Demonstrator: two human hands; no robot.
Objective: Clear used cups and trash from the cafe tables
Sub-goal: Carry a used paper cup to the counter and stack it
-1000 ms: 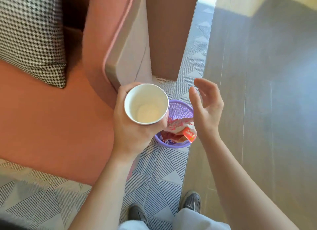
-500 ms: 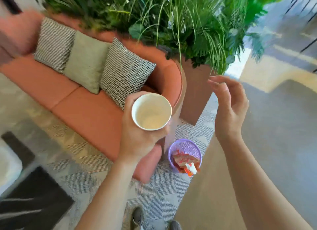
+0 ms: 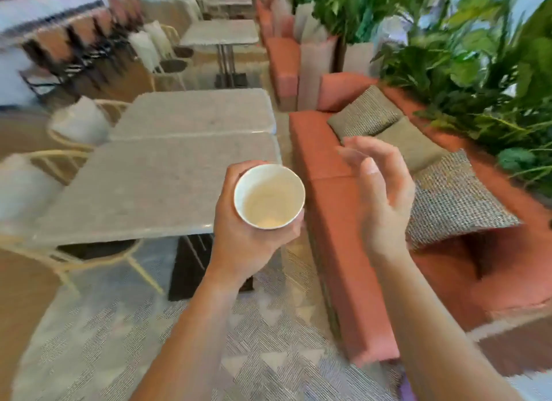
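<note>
A terracotta sofa point(image 3: 334, 209) carrying three woven cushions point(image 3: 457, 203) runs along the right in front of leafy green plants point(image 3: 478, 72), while pale rattan chairs point(image 3: 68, 161) stand at the left on a grey triangle-patterned carpet point(image 3: 119, 341).

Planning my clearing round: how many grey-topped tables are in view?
3. The nearest table is left of the cup; the second table sits directly behind it; the third table stands farther back. The blurred background may hide more.
</note>
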